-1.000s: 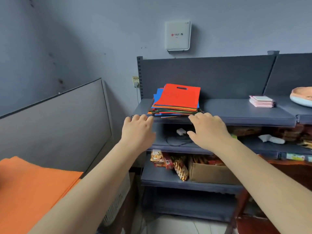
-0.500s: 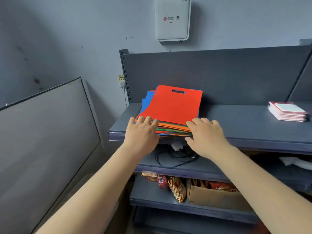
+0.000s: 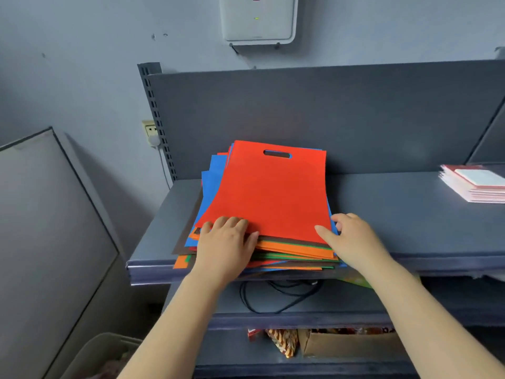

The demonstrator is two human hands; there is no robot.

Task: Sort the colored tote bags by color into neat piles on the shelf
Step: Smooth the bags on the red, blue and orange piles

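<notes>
A mixed stack of tote bags (image 3: 295, 253) in orange, green, blue and brown lies on the left part of the grey top shelf (image 3: 396, 214). A red tote bag (image 3: 270, 192) with a cut-out handle is on top. My left hand (image 3: 224, 247) rests on the stack's near left corner, fingers lying over the red bag's edge. At the near right corner, my right hand (image 3: 352, 242) has its thumb on the red bag and its fingers curled round the stack's right edge.
A pile of pink booklets (image 3: 475, 187) lies at the shelf's right end. A black cable (image 3: 273, 299) sits on the shelf below, and a cardboard box (image 3: 341, 343) with snack packs lower down. A grey panel (image 3: 41, 228) stands at left.
I have come closer to the shelf. Both hands moved from below the shelf edge up onto the stack's near corners, and the right hand's fingers have curled round the right edge.
</notes>
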